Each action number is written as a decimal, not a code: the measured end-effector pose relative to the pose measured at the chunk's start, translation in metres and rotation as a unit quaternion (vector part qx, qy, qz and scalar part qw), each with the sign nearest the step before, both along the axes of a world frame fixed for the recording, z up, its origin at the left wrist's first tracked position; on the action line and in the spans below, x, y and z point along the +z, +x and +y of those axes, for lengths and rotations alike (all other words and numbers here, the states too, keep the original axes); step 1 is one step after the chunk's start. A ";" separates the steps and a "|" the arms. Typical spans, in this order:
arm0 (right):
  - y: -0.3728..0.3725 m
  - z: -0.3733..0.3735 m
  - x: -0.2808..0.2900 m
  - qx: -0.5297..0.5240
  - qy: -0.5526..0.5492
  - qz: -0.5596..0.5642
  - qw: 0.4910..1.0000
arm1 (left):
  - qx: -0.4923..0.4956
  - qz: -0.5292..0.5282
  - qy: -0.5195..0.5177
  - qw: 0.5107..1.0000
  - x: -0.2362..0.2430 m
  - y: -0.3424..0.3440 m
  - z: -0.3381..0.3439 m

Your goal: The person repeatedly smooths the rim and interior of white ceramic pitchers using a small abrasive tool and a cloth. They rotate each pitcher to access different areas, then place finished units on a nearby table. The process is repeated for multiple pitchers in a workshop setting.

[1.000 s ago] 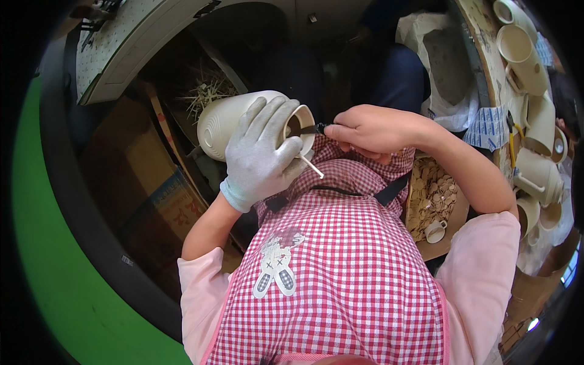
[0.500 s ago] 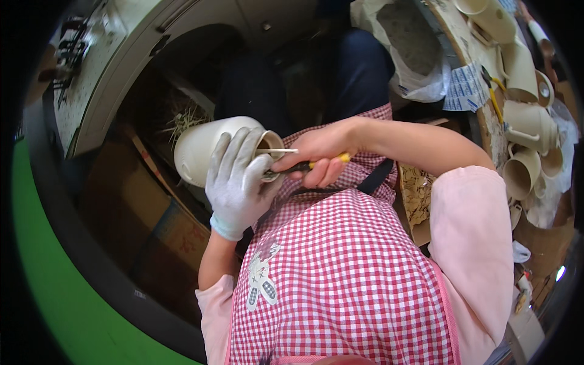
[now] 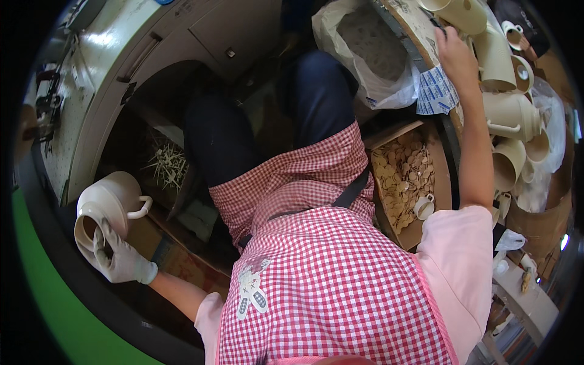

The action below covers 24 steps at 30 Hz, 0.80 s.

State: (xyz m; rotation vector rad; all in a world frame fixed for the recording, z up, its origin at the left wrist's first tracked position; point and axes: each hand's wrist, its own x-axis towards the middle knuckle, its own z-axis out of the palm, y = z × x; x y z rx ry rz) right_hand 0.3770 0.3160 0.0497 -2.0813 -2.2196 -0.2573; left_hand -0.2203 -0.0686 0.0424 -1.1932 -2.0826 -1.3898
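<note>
At the far left, my left hand [image 3: 118,258], in a pale grey glove, grips a cream plastic jug [image 3: 125,185] by its round open mouth. The jug lies tilted, its looped handle toward my knees. My right hand [image 3: 455,55] is bare and stretched out to the workbench at the upper right. Its fingers are closed on a slim dark tool [image 3: 437,24]; the hand covers most of it, so its kind is unclear. Several more cream jugs [image 3: 491,61] lie beside that hand.
A cardboard box [image 3: 444,176] of cream discs, with a small white cup [image 3: 424,207] on top, stands right of my lap. Beyond it sits a white plastic bag [image 3: 395,91]. Thin cream sticks [image 3: 168,165] are piled left of my knees. At the far right, another person's hand [image 3: 528,50] shows.
My hands have moved apart from over my lap. The left carried the jug out to the left; the right left the jug's mouth with a yellow-and-black-handled tool and reached to the bench. The view shifted.
</note>
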 end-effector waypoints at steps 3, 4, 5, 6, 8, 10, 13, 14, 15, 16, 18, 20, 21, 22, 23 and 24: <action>0.056 0.032 -0.026 -0.057 -0.036 -0.111 0.992 | 0.080 0.024 -0.063 0.994 -0.006 -0.015 0.008; 0.063 0.035 -0.030 0.005 0.005 -0.110 0.994 | 0.076 0.030 -0.073 0.994 -0.005 -0.020 0.012; 0.066 0.034 -0.031 0.073 0.067 -0.109 0.989 | 0.101 0.127 -0.107 0.981 -0.001 -0.021 0.012; 0.062 0.031 -0.032 0.108 0.098 -0.112 0.983 | 0.067 0.113 -0.050 0.990 0.002 -0.024 0.016; 0.045 0.020 -0.030 0.203 0.245 -0.058 0.946 | 0.052 0.147 -0.067 0.985 0.018 -0.019 0.009; 0.017 0.007 -0.041 0.211 0.235 0.102 0.943 | 0.093 -0.025 -0.031 0.995 0.029 -0.005 0.006; -0.029 0.002 -0.106 0.170 -0.128 0.396 0.893 | -0.005 -0.119 -0.115 0.986 0.038 0.027 0.014; -0.039 0.016 -0.139 0.245 -0.089 0.248 0.933 | -0.056 -0.133 -0.142 0.979 0.034 0.038 0.025; -0.045 0.032 -0.176 0.168 -0.166 0.187 0.954 | -0.099 -0.199 -0.128 0.967 0.027 0.047 0.040; -0.050 0.049 -0.217 0.064 -0.179 0.150 0.970 | -0.086 -0.264 -0.095 0.956 0.021 0.057 0.053; -0.031 0.073 -0.282 0.061 -0.157 0.103 0.980 | -0.092 -0.289 -0.082 0.949 0.021 0.074 0.066; -0.017 0.089 -0.330 0.057 -0.118 0.071 0.989 | -0.094 -0.314 -0.064 0.943 0.021 0.085 0.073; -0.012 0.097 -0.341 0.076 -0.118 0.067 0.988 | -0.100 -0.329 -0.062 0.937 0.021 0.088 0.074; -0.009 0.099 -0.345 0.065 -0.147 0.047 0.986 | -0.101 -0.331 -0.065 0.936 0.023 0.090 0.075; -0.007 0.099 -0.342 0.034 -0.189 0.020 0.981 | -0.104 -0.334 -0.068 0.935 0.025 0.091 0.075; -0.007 0.096 -0.335 0.059 -0.174 0.023 0.983 | -0.112 -0.338 -0.078 0.931 0.026 0.092 0.075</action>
